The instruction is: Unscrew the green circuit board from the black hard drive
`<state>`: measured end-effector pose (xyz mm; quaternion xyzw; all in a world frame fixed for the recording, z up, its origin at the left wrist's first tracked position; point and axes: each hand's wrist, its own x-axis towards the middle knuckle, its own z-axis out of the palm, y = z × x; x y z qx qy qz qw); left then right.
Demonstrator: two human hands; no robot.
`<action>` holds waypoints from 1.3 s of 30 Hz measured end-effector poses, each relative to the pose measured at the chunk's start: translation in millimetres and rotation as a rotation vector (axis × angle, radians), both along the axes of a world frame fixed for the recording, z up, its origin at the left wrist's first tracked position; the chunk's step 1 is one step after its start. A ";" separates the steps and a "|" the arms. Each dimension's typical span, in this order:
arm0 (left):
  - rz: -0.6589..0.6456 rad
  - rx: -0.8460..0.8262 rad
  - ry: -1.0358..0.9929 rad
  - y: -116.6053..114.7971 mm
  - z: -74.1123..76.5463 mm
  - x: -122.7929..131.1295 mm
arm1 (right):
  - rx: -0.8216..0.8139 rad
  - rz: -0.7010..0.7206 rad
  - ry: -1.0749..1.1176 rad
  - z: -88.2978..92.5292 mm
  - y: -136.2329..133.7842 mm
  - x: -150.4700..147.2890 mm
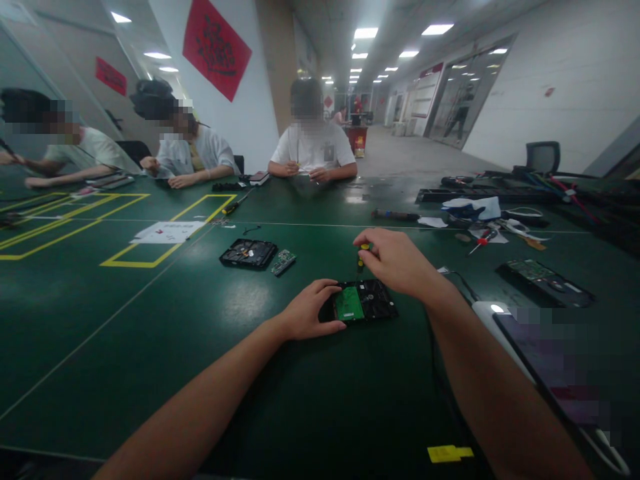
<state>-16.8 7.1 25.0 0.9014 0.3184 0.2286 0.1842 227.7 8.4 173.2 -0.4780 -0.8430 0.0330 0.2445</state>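
Bracing drive (379, 299) apparently against twisting, left hand (311, 311) clasping one end, gripping screwdriver (361, 263) near upright in right hand (395, 259).

I could slip in over the tabletop (325, 407) on the near side of the hard drive (373, 300); the left hand (311, 311) bars its left end, the right hand (400, 261) and screwdriver (364, 257) its far side, a casing (249, 253) (fairly low) its far left.
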 end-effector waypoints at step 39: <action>0.003 -0.017 0.000 -0.6 1.8 -0.7 | 0.003 0.033 0.016 1.4 0.4 2.4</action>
